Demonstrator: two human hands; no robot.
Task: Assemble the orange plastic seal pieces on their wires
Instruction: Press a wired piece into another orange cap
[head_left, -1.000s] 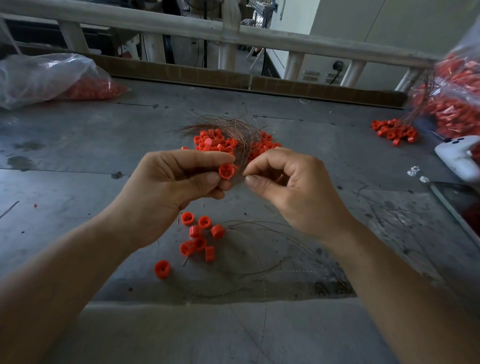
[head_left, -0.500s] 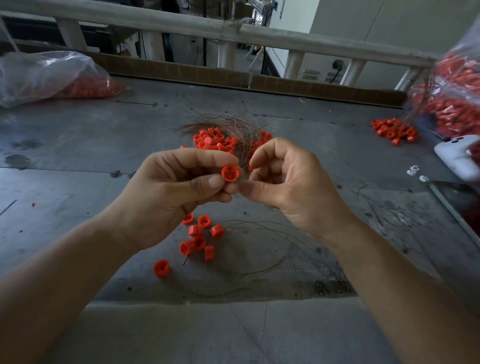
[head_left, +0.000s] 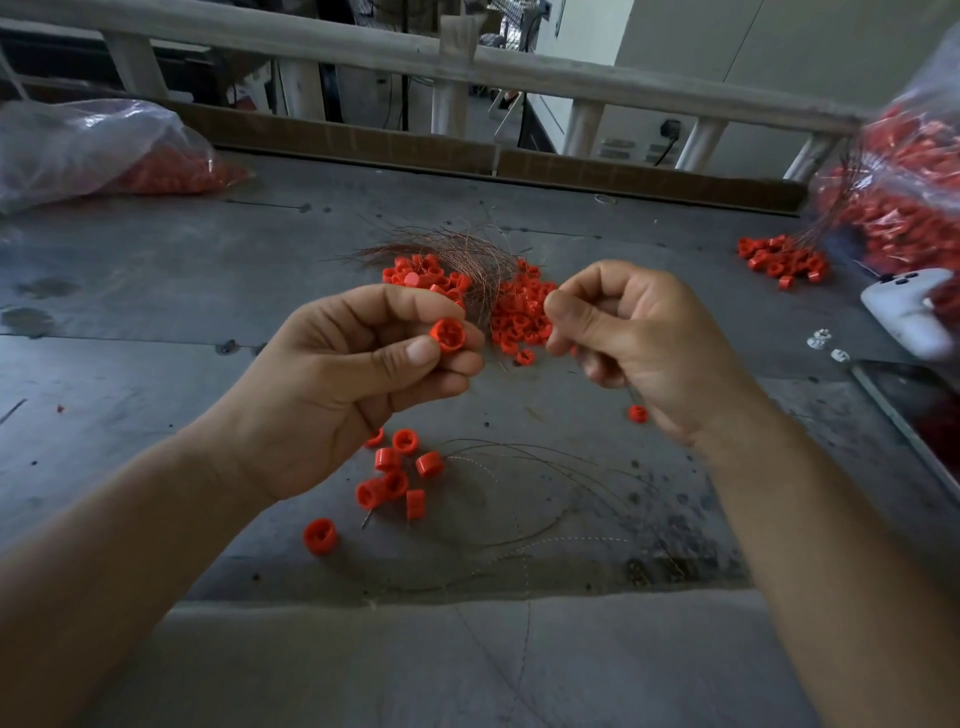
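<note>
My left hand (head_left: 353, 384) pinches one orange seal piece (head_left: 448, 334) between thumb and fingers, its open face towards me. My right hand (head_left: 644, 343) hovers just to the right of it, thumb and forefinger pinched together as if on a thin wire that is too fine to make out. Behind both hands lies a pile of orange seal pieces (head_left: 519, 312) with a bundle of copper wires (head_left: 467, 249) across it. Several loose seal pieces (head_left: 400, 473) and curved wires (head_left: 545, 467) lie on the grey table (head_left: 156, 291) under my hands.
A plastic bag of orange parts (head_left: 93, 145) sits at the back left, another bag (head_left: 904, 171) at the right edge. A small heap of seal pieces (head_left: 779, 257) and a white device (head_left: 909, 312) lie at the right. A wooden railing (head_left: 519, 67) borders the table's far side.
My right hand has drawn away to the right from the seal piece, opening a gap between the hands. The left hand has kept hold of the piece and turned it slightly.
</note>
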